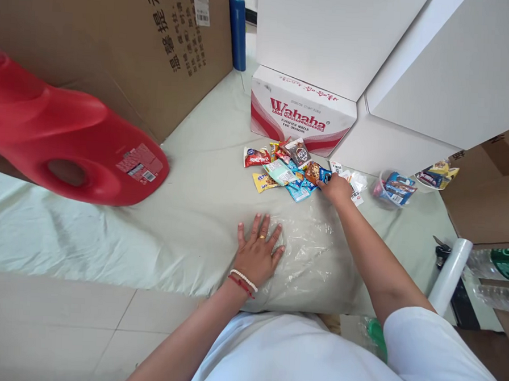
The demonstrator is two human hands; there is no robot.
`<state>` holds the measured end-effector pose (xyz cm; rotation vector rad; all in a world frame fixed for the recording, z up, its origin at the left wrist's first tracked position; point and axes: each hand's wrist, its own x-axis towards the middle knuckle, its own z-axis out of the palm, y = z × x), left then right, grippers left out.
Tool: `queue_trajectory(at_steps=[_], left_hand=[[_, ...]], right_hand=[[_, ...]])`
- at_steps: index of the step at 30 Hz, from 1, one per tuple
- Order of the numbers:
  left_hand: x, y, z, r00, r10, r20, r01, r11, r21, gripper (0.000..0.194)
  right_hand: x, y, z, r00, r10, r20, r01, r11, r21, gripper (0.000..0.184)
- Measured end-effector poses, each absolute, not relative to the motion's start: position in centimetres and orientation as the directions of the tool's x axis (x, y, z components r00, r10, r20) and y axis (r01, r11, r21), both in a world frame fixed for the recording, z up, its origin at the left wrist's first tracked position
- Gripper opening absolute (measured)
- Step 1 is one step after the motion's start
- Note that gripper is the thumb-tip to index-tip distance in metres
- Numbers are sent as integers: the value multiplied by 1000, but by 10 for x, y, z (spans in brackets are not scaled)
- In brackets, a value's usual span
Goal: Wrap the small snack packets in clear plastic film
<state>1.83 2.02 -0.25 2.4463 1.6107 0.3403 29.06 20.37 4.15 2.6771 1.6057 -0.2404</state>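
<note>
My left hand [257, 256] lies flat with its fingers spread, at the left edge of a clear plastic sheet or bag [315, 250] on the pale green cloth [185, 209]. At the right end of a pile of small wrapped snacks, my right hand [336, 189] has its fingers closed on a brown and blue snack packet [317, 173] with a cookie picture. Its fingertips are partly hidden. In the pile are a red and white packet [256, 156], a yellow packet [264, 183], a pale green packet [280, 172] and a brown-grey packet [298, 152]. White printed wrappers [356, 195] lie just right of that hand.
Behind the pile stands a Wahaba-style printed water carton [301, 116], with large white boxes [322, 35] above and beside it. Tubs of packets [397, 189] sit at the right, near a plastic film roll [450, 274]. A large red detergent bottle [90, 142] is at the left.
</note>
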Motion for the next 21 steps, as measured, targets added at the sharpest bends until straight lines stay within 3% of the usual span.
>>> queue_trajectory(at_steps=[5,9,14,21], left_hand=[[19,23,-4,404,912,66,864,-405,300,58],[19,24,-6,409,911,60,862,-407,302,59],[19,23,-4,414,909,47,864,-408,296,63],[19,23,-5,405,912,61,865,-404,297,70]], right_hand=[[296,211,42,484,842,-238,819,-532,-214,47],[291,216,43,482,836,-261,794,-543,-272,59],[265,247,46,434,878,-200,855,-472,-217,61],[273,245,60,421,875,-237,852,-472,-228,35]])
